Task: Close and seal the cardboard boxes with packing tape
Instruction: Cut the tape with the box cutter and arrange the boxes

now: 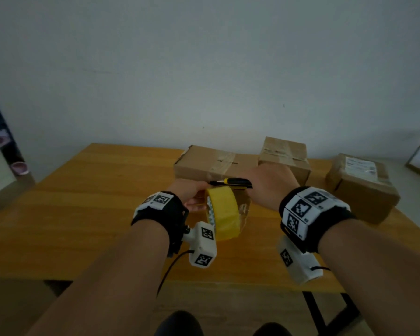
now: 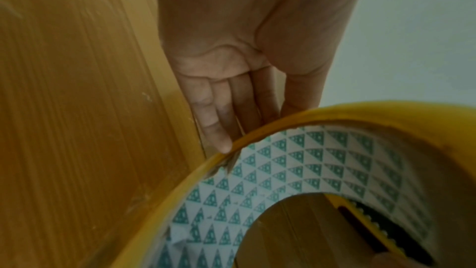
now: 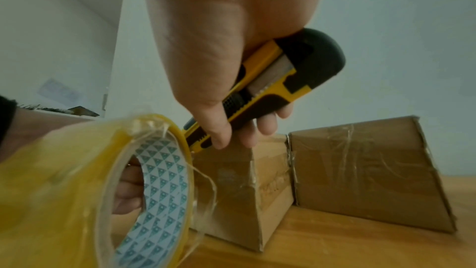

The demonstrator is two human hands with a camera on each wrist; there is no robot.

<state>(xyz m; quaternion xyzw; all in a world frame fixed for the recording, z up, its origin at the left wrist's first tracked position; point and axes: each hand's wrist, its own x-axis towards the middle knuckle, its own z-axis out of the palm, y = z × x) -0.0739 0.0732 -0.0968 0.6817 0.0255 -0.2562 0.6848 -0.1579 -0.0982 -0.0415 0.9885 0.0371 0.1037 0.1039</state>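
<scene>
Two hands busy: left hand (image 1: 192,192) grips tape roll (image 1: 222,212), right hand (image 1: 269,184) clamps utility knife (image 1: 230,182); cutting step i guess, blade needs to meet taut strip

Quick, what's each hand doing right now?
Left hand: holds the yellow packing tape roll, fingers through its core.
Right hand: grips the yellow and black utility knife.

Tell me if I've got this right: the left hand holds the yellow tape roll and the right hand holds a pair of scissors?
Not scissors. The right hand grips a yellow-and-black utility knife, as the right wrist view shows. The left hand does hold the tape roll.
</scene>
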